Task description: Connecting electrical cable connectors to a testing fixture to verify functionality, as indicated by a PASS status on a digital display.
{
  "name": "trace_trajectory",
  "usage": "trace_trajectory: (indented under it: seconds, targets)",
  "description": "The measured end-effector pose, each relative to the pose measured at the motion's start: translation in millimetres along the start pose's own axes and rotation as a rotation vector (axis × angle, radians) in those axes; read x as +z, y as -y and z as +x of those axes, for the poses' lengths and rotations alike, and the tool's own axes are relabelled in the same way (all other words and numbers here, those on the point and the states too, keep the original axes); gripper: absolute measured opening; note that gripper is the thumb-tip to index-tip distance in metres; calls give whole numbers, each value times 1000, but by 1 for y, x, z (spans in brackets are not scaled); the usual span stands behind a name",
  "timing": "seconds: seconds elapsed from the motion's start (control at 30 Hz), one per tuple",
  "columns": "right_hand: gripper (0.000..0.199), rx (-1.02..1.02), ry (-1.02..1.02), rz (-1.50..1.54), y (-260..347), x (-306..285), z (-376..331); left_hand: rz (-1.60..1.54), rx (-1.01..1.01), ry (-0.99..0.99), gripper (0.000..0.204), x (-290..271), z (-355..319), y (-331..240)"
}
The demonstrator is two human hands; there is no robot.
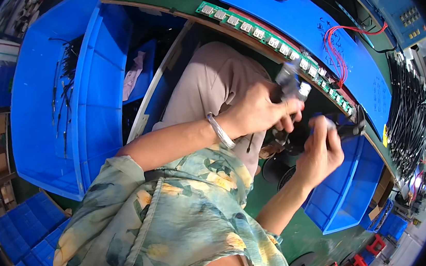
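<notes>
My left hand [260, 110] is closed around a small black and silver connector part [291, 86], held in front of my lap just below the bench edge. A silver bangle [221, 130] sits on that wrist. My right hand [321, 152] grips a dark cable end [350, 129] beside it, fingers curled tight. The two hands are close together, almost touching. What lies between the palms is hidden.
A long green circuit strip with white sockets [271, 41] runs along the blue bench [316, 23]. Red wires [336, 50] lie on it. A bundle of black cables [408, 117] sits at right. Blue bins stand at left [60, 112] and lower right [346, 191].
</notes>
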State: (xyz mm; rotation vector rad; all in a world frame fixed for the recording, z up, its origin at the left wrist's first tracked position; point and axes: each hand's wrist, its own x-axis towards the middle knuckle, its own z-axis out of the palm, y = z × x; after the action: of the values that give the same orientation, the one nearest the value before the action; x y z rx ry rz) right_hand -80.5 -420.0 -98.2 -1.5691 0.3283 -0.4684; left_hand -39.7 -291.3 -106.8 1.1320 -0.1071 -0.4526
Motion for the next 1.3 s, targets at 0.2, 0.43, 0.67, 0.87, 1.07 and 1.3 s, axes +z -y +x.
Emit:
trace_trajectory:
  seconds: [0.2,0.43,0.67,0.87,1.07,1.3]
  targets:
    - [18,365,117,101,-19,-19,-49,-329,32,70,21,10,-11,-10]
    - [26,93,-379,305,-16,-36,-30,-105,-186,145,21,10,-31,-16]
    - [22,-166,-374,456,-6,-59,9,-122,-67,3,17,-4,-11,-4]
    - [21,-111,-138,220,-9,-22,14,-127,-37,-54,16,1,10,-4]
    - [22,-47,-58,218,-16,-3,14,-153,-56,-56,13,1,19,-5]
    - [25,-50,-9,141,-19,3,16,-133,-25,-44,15,2,17,-7]
